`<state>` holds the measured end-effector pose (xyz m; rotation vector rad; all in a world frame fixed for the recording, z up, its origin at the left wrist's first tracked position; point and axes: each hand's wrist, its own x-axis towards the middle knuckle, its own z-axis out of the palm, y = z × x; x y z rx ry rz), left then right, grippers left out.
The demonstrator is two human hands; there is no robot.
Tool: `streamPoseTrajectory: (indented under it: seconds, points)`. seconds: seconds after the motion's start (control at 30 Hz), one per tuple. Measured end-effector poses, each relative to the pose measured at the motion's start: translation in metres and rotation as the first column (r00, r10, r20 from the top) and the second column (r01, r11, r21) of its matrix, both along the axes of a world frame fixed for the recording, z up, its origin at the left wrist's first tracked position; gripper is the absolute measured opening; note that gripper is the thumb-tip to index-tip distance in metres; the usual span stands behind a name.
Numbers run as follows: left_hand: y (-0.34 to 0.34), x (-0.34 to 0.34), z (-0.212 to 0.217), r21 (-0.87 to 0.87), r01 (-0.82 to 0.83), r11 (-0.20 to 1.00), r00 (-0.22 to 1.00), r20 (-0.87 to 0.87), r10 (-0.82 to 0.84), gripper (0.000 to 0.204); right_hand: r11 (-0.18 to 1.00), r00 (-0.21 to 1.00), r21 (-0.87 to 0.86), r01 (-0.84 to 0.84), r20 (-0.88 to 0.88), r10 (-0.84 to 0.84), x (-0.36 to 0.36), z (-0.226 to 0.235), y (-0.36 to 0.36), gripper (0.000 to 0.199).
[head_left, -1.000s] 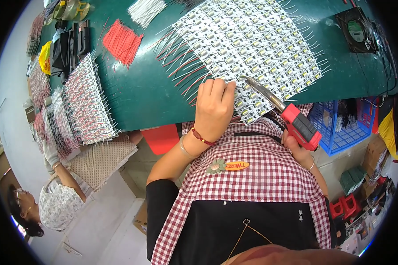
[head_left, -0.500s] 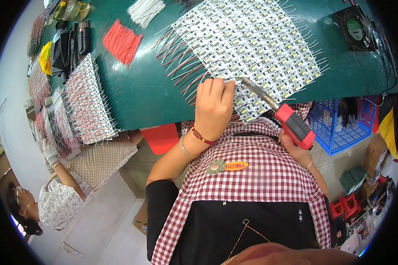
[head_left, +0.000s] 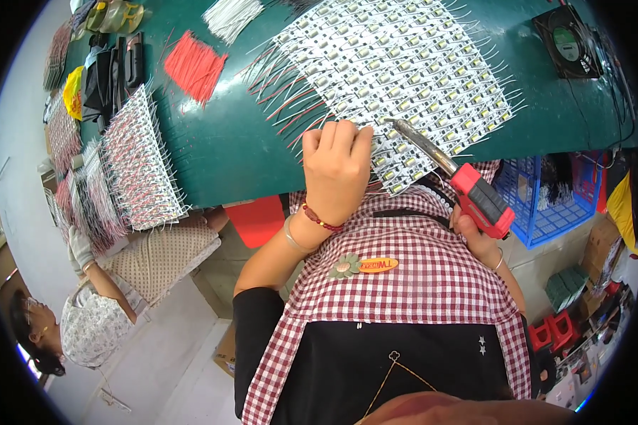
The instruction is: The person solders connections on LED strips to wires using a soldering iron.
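A large white panel of LED circuit boards (head_left: pixel 411 78), set with rows of small components, lies on the green table (head_left: pixel 255 152). Red and white wires (head_left: pixel 290 99) fringe its left side. At the panel's lower left edge is my left hand (head_left: pixel 337 166), its fingers curled down and closed; whatever they pinch is hidden beneath them. Gripped in my right hand (head_left: pixel 473 235) is a red and black soldering iron (head_left: pixel 478 198). Its metal tip points up and left over the boards, just right of my left fingers.
Bundles of red wires (head_left: pixel 195 67) and white wires (head_left: pixel 232 20) lie at the back. More wired panels (head_left: pixel 142 166) stack at left, where a gloved co-worker (head_left: pixel 96 304) sits. A black fan (head_left: pixel 567 42) stands at far right, above a blue plastic crate (head_left: pixel 546 212).
The soldering iron and my right hand have shifted slightly right. My left hand has moved a little left and up along the panel's edge.
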<state>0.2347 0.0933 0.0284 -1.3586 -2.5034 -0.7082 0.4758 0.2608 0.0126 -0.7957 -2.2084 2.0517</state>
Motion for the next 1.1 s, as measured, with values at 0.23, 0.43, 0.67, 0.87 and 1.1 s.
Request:
streamPoseTrajectory:
  seconds: [0.23,0.43,0.67,0.87,1.1]
  points:
    - [-0.005,0.004,0.011,0.116,-0.028,0.993,0.998,0.056,0.021,0.019,0.986,0.999,-0.161,0.040,-0.018,-0.043,0.013,-0.001,0.000,0.020]
    - [-0.003,0.009,-0.003,0.062,0.011,0.998,0.995,0.099,-0.017,0.017,0.999,0.999,-0.020,-0.037,-0.018,0.037,0.027,-0.011,0.001,0.022]
    - [-0.003,0.011,-0.008,0.131,0.016,0.991,0.990,0.139,-0.035,0.019,1.000,1.000,-0.020,-0.016,0.019,0.016,0.022,-0.006,-0.003,0.021]
    - [-0.005,0.012,-0.006,0.109,0.012,0.994,0.987,0.159,-0.030,0.021,0.998,0.999,-0.066,-0.012,0.034,0.014,0.010,0.002,-0.005,0.021]
    - [-0.004,0.012,-0.005,0.121,0.030,0.992,0.983,0.178,-0.052,0.023,0.995,0.999,0.087,-0.048,-0.017,0.049,0.007,0.000,-0.005,0.020]
